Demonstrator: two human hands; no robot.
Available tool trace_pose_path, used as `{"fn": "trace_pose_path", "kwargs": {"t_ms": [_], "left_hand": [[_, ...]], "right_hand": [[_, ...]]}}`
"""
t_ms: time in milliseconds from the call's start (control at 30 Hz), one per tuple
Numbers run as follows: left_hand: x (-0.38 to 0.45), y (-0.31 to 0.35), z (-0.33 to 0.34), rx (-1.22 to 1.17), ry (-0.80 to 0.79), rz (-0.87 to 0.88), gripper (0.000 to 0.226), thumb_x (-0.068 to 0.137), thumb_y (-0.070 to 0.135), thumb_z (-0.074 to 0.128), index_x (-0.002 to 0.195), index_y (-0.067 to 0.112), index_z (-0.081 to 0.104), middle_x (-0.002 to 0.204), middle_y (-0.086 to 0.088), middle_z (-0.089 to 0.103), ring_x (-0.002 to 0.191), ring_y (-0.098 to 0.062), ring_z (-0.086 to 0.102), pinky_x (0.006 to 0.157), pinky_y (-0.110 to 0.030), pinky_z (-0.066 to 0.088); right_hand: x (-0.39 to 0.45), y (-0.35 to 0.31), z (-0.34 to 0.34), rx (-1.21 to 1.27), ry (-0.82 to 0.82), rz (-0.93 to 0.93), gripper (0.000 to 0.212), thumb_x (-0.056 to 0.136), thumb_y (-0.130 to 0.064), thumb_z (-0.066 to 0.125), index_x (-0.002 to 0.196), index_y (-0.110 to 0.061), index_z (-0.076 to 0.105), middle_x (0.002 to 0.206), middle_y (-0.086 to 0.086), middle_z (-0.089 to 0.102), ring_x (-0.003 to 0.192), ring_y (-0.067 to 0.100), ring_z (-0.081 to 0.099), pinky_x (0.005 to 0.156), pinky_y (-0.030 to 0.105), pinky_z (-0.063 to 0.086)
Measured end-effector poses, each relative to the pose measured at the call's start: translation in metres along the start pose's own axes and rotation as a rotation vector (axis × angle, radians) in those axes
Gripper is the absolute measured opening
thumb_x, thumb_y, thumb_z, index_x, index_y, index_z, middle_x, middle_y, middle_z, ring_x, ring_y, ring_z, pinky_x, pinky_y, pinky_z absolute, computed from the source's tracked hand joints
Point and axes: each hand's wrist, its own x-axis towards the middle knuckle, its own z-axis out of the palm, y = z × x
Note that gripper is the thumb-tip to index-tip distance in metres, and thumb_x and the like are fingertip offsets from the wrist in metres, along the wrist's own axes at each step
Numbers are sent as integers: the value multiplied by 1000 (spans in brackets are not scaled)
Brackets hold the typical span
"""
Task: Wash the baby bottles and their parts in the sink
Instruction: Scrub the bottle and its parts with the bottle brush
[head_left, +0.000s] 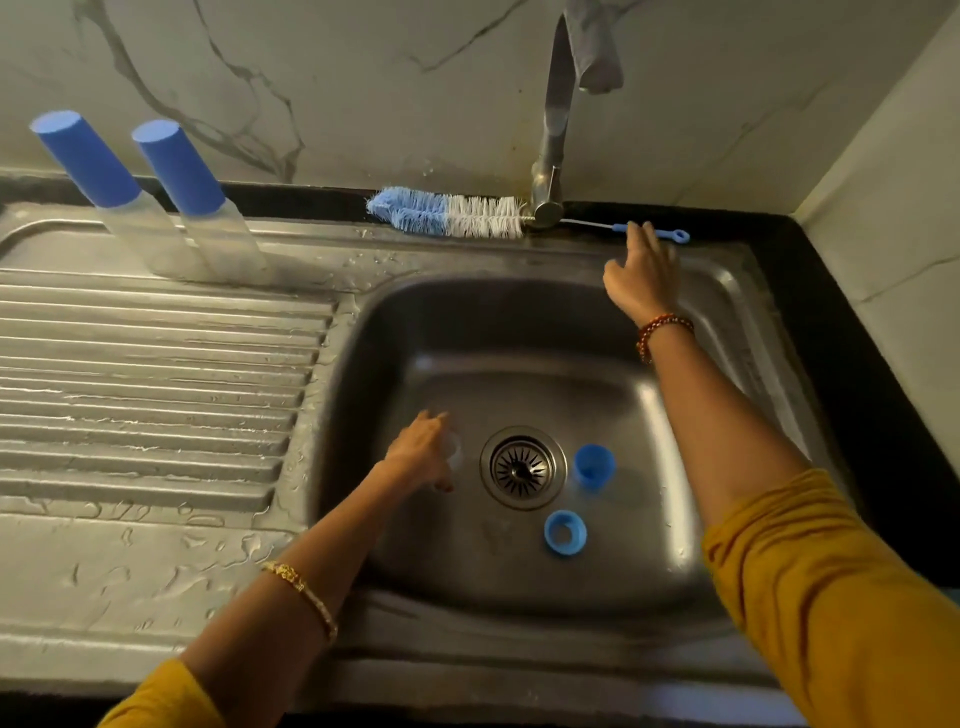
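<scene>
Baby bottles (156, 208), two with blue caps, stand on the drainboard's far edge, well apart from both hands. Inside the sink (519, 322), the left hand (421, 454) curls around a clear small part (453, 449) left of the drain (522, 467). The right hand (644, 270), fingers relaxed and spread, reaches over the far rim toward the bottle brush (452, 213). A blue cup-shaped part (594, 465) and blue ring (565, 532) lie near the drain.
</scene>
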Motion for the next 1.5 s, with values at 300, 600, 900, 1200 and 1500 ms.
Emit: {"fn": "trace_pose_path", "kwargs": {"t_ms": [300,600,900,1200,1500], "left_hand": [[11,1,1,-266,190,-57,64,63,25,82,118,15,52,119,-6,54,105,-25,54,83,-33,48],[-5,21,-12,-864,410,10,53,57,4,83,105,9,61,105,-10,62,96,-23,60,84,-36,52],[-43,21,-58,-979,660,166,62,47,18,73,106,12,57,113,-13,50,103,-29,54,86,-37,50],[-44,-15,-120,-466,940,107,62,63,16,79,120,20,54,123,-7,54,118,-31,37,85,-33,31],[-40,-31,-124,-314,946,65,59,66,21,79,119,22,53,125,-5,55,117,-33,40,89,-38,32]], "right_hand": [[44,17,24,-67,261,-110,35,94,-8,44,128,-9,53,130,12,54,123,30,42,103,36,27],[-20,35,6,88,517,-227,24,85,-5,47,96,-12,67,99,12,63,93,32,55,88,32,26],[-131,55,-41,168,713,-319,18,85,-5,53,92,-5,70,90,14,66,81,33,60,82,37,34],[-179,75,-62,42,822,-297,19,77,-4,56,87,-3,71,84,15,67,73,34,60,75,33,25],[-187,76,-45,61,853,-249,19,78,-5,55,88,-2,71,83,16,66,74,30,56,74,21,14]]}}
